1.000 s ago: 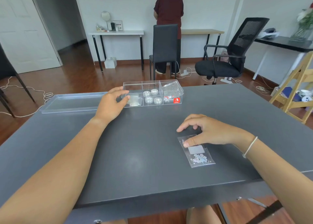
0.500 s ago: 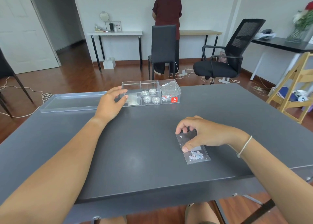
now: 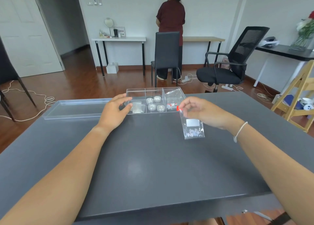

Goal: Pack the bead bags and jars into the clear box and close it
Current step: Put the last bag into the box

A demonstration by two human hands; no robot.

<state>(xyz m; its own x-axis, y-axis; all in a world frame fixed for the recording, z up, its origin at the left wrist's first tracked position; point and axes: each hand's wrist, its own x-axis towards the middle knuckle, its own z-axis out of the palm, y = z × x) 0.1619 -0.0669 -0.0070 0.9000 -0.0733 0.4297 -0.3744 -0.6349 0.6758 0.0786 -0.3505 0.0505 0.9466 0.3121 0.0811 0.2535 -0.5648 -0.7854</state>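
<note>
the right hand (image 3: 202, 110) has lifted the bead bag (image 3: 192, 126) off the grey table (image 3: 153, 165) and carried it forward. a second ago the bag lay flat near the table's front edge under the fingertips. it now hangs in the air by its top corner, pinched between thumb and forefinger, just in front of the right end of the clear box (image 3: 155, 99).

the left hand (image 3: 116, 110) stays at the box's left end — fingers loosely curled and spread, thumb close to the near wall. contact with the wall cannot be confirmed. it holds nothing.

box contents: a flat bag in the left compartment, four small jars (image 3: 155, 103) in the middle one, more bags in the right one. the lid (image 3: 76, 108) lies open-side up on the table, just left of the box.

judgement: pickup is complete and the transfer is under way. no other loose item shows on the table, so this bag appears to be the last one. remaining steps — lower it into a compartment, release it, then fit the lid.
</note>
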